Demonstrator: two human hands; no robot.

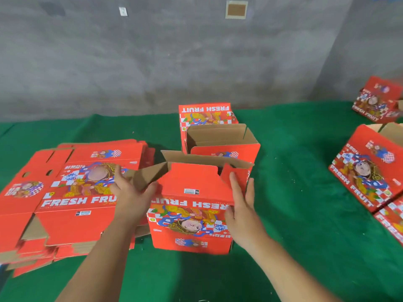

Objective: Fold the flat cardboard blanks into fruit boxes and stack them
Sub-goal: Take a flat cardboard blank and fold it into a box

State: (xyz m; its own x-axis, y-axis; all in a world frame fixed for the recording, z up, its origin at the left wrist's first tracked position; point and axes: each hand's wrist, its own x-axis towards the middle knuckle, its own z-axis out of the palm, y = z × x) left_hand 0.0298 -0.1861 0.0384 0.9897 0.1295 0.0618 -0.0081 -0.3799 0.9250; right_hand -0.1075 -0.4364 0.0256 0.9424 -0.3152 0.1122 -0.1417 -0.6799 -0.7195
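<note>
A red fruit box (189,223) printed "FRESH FRUIT" stands upside down in front of me on the green cloth, its flaps partly raised. My left hand (128,192) presses with straight fingers against the brown left side flap (148,175). My right hand (242,203) lies flat on the box's right edge, fingers on the right red flap. Behind it stands another folded box (220,140), open at the top. A pile of flat red blanks (72,192) lies to the left.
Several folded boxes (368,171) lie on their sides at the right edge, and one more (379,99) sits at the far right. The green cloth (294,192) covers the floor up to a grey concrete wall (152,62).
</note>
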